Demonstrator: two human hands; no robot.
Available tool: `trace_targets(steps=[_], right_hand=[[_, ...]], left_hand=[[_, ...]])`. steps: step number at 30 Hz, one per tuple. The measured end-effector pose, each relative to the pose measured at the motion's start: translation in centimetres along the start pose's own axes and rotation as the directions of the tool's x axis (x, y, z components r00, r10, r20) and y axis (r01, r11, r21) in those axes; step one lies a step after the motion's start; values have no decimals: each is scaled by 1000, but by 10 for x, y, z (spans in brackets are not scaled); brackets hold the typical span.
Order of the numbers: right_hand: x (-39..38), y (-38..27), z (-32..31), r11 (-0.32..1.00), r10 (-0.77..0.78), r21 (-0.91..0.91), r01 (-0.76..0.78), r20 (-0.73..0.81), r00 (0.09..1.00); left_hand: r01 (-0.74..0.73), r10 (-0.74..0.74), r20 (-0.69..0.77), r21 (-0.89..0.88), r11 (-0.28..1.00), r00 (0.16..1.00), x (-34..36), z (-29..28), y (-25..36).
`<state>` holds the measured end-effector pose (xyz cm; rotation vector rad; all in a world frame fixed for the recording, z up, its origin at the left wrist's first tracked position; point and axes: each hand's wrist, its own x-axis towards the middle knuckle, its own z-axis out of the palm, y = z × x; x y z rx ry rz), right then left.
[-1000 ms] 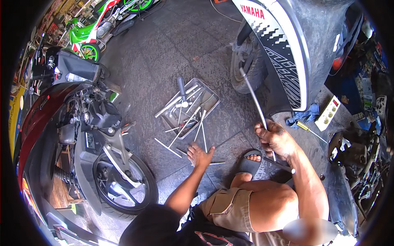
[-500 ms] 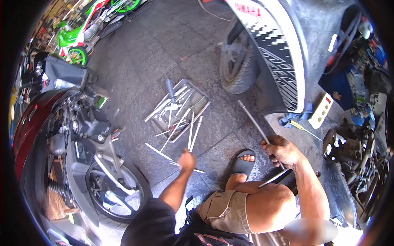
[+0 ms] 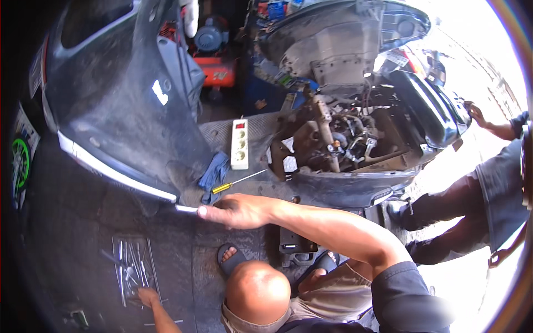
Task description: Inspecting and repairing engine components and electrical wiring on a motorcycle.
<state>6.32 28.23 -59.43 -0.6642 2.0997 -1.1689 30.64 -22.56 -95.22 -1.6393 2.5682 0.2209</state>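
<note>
My right hand (image 3: 236, 211) is closed around a long metal rod (image 3: 186, 209), and only its pale end sticks out past my thumb. Just beyond that hand, a yellow-handled screwdriver (image 3: 222, 188) lies beside a crumpled blue cloth (image 3: 214, 169) on the scooter's footboard. Down at the lower left, my left hand (image 3: 147, 297) reaches to the near edge of a shallow tray (image 3: 114, 250) on the floor. Several long metal tools (image 3: 132, 272) lie in and across the tray. The left fingers are small and blurred, so what they grip does not show.
The scooter's dark front panel (image 3: 127, 105) stands ahead, its engine bay (image 3: 344, 136) exposed to the right. A white power strip (image 3: 240, 144) lies on the footboard. A red compressor (image 3: 215, 72) sits behind. Another person (image 3: 461, 205) stands at the right, one hand (image 3: 476, 115) at the scooter's rear.
My view has swung right, bringing the engine bay and the other person in. The rod stays in my right hand, now mostly hidden. My left hand remains by the tool tray.
</note>
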Motion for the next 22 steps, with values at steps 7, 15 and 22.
trace_targets(steps=[7, 15, 22], right_hand=[[-180, -116, -74, 870, -126, -487, -80, -377, 918], [-325, -153, -216, 294, -546, -747, -596, -643, 537], [-284, -109, -296, 591, -313, -472, -654, -882, 353]], left_hand=[[-569, 437, -595, -41, 821, 674, -59, -9, 69], [-769, 848, -321, -622, 147, 422, -236, -167, 277], [-763, 802, -597, -527, -375, 18, -331, -316, 401]])
